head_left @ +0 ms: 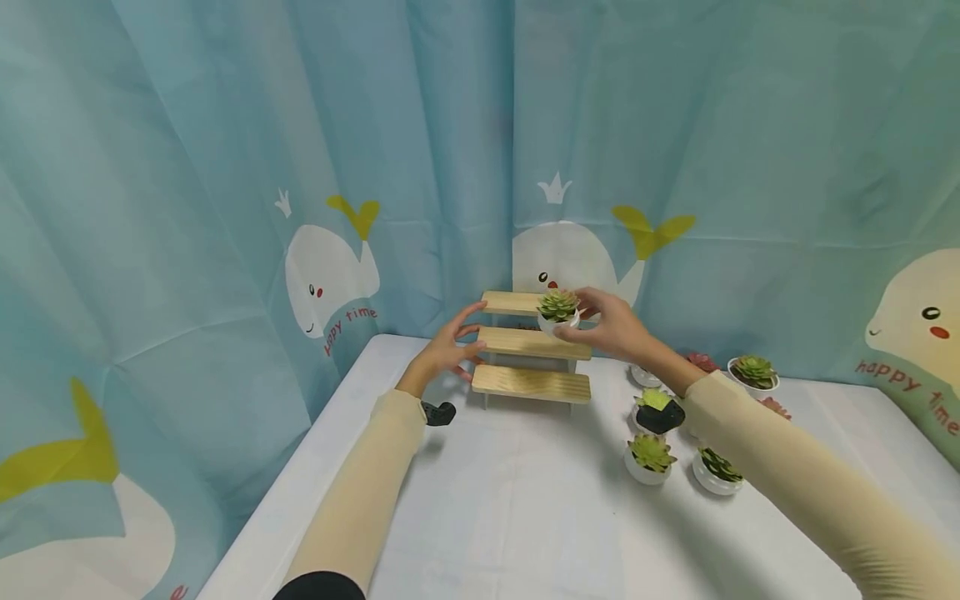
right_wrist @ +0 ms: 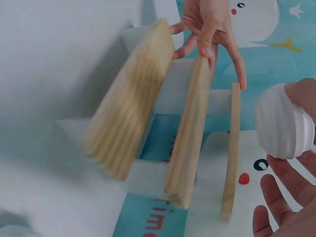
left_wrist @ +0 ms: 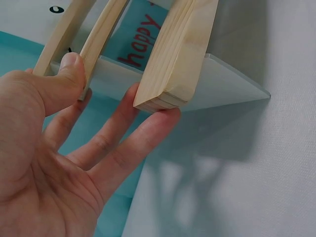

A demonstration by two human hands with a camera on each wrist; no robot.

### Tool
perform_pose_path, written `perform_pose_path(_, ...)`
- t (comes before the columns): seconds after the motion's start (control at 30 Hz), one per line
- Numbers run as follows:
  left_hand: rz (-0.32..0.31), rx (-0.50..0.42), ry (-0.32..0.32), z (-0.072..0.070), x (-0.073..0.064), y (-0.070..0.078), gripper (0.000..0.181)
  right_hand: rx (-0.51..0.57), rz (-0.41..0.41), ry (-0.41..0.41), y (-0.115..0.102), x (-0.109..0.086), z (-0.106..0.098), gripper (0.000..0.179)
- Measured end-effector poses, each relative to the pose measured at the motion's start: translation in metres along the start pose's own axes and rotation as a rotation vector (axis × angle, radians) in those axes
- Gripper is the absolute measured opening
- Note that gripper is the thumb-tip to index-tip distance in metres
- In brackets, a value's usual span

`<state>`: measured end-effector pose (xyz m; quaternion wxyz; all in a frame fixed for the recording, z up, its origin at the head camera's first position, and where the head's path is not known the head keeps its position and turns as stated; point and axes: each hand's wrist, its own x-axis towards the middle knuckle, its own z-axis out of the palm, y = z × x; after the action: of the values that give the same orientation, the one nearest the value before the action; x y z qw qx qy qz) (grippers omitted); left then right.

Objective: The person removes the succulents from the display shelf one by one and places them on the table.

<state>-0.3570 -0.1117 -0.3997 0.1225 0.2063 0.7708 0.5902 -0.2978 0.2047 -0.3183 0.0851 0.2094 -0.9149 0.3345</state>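
Note:
A three-step wooden display stand [head_left: 534,382] with clear side supports stands at the table's far end. At its left end my left hand [head_left: 444,348] holds the steps, thumb and a finger on either side of the middle board [left_wrist: 101,42]. Other fingertips meet the end of the bottom board [left_wrist: 170,64]. My right hand [head_left: 611,325] grips a white pot [right_wrist: 281,121] by its side, with a green artificial succulent [head_left: 558,305] in it. Held up by the stand's right half, the pot overlaps the upper and middle boards in the head view.
Right of the stand, several potted succulents are grouped on the white table [head_left: 495,500], including a light green one [head_left: 651,454], a dark green one [head_left: 718,467] and a far one [head_left: 753,372]. My right forearm partly covers them. A blue whale-print curtain [head_left: 465,167] hangs behind.

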Motion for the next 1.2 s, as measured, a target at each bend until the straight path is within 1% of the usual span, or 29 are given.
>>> perform_pose_path(0.2, -0.003, 0.003, -0.001, 0.0, -0.001, 0.002, 0.077, 0.011, 0.011, -0.006, 0.007, -0.028, -0.013, 0.075)
perform_pose_path(0.43, -0.006, -0.006, 0.004, 0.0, 0.0, 0.001, 0.077, 0.018, 0.08, -0.022, 0.017, -0.059, -0.029, 0.081)
perform_pose_path(0.67, 0.003, 0.003, -0.004, 0.0, 0.001, 0.001, 0.077, -0.029, 0.1, -0.007, 0.031, -0.094, -0.044, 0.076)
perform_pose_path(0.77, 0.002, 0.009, -0.001, 0.0, 0.001, 0.001, 0.077, -0.051, 0.113, -0.007, 0.035, -0.109, -0.051, 0.077)
perform_pose_path(0.83, -0.001, 0.012, 0.002, 0.0, 0.001, 0.001, 0.077, -0.035, 0.138, -0.012, 0.039, -0.119, -0.057, 0.077)
perform_pose_path(1.03, 0.006, 0.011, 0.004, 0.0, 0.0, 0.002, 0.076, -0.041, 0.18, 0.0, 0.055, -0.144, -0.068, 0.075)
perform_pose_path(1.2, 0.01, 0.017, 0.004, 0.001, -0.001, 0.002, 0.076, -0.097, 0.194, 0.022, 0.067, -0.164, -0.074, 0.073)
